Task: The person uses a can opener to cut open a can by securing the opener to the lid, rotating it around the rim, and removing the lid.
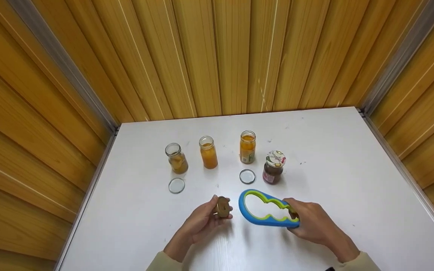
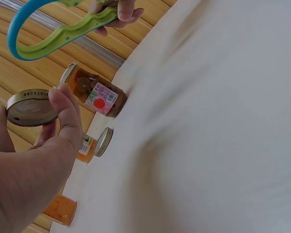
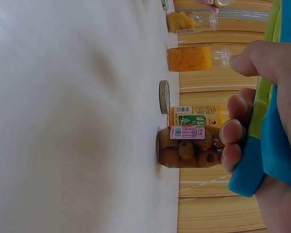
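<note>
Above the near part of the table, my left hand (image 1: 202,222) pinches a gold jar lid (image 1: 222,207) between thumb and fingers. In the left wrist view the lid (image 2: 33,108) is tilted on edge, its hollow inner side partly visible. My right hand (image 1: 313,222) grips one end of a blue and green jar opener (image 1: 266,223), whose looped end points toward the left hand. Beyond the opener stands a dark jar of round brown fruit (image 1: 272,176), its patterned lid (image 1: 276,159) on top. The right wrist view shows this jar (image 3: 189,150) beside the fingers.
Three lidless jars stand farther back: a pale yellow one (image 1: 179,165), an orange one (image 1: 210,158) and a labelled orange one (image 1: 247,148). Two loose lids, left (image 1: 176,185) and middle (image 1: 247,176), lie on the white table (image 1: 126,210). Wood-patterned walls (image 1: 217,56) enclose it.
</note>
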Motion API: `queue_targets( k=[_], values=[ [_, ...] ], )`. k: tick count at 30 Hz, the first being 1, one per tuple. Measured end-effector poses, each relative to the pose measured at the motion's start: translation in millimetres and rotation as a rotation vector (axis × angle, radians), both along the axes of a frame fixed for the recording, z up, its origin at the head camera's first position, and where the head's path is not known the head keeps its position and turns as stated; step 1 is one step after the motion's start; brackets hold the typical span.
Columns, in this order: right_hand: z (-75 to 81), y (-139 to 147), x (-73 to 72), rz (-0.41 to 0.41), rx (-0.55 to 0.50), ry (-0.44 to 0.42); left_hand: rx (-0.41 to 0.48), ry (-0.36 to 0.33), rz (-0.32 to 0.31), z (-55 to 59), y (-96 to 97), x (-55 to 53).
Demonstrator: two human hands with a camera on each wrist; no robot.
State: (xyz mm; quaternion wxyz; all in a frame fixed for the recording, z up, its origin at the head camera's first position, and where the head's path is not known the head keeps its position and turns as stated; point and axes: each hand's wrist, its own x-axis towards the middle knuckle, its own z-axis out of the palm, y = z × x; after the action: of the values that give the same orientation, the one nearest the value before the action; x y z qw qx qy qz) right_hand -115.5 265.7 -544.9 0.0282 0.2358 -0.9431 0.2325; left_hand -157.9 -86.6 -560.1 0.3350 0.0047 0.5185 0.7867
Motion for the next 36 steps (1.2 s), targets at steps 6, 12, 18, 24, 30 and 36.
queue_targets(
  k=[6, 12, 18, 24, 30, 36],
  values=[
    [-3.2, 5, 2.4, -0.016, -0.005, 0.037, -0.072, 0.052, 0.032, 9.6, -13.5, -4.7],
    [-5.4, 9, 4.2, -0.032, -0.007, 0.056, -0.167, 0.193, 0.035, 20.6, -25.2, -11.6],
    [-5.2, 13, 5.3, -0.061, 0.004, 0.024, -0.326, 0.338, 0.075, 32.0, -31.0, -20.8],
    [-5.8, 15, 6.6, -0.092, 0.014, 0.010, -0.546, 0.319, 0.171, 38.6, -26.1, -33.8],
    [-4.8, 15, 7.5, -0.123, 0.024, -0.022, -0.684, 0.373, 0.234, 36.7, -17.6, -43.4],
    [-5.8, 18, 9.1, -0.129, 0.015, 0.001, -0.799, 0.548, 0.245, 32.2, -8.9, -50.8]
  ],
)
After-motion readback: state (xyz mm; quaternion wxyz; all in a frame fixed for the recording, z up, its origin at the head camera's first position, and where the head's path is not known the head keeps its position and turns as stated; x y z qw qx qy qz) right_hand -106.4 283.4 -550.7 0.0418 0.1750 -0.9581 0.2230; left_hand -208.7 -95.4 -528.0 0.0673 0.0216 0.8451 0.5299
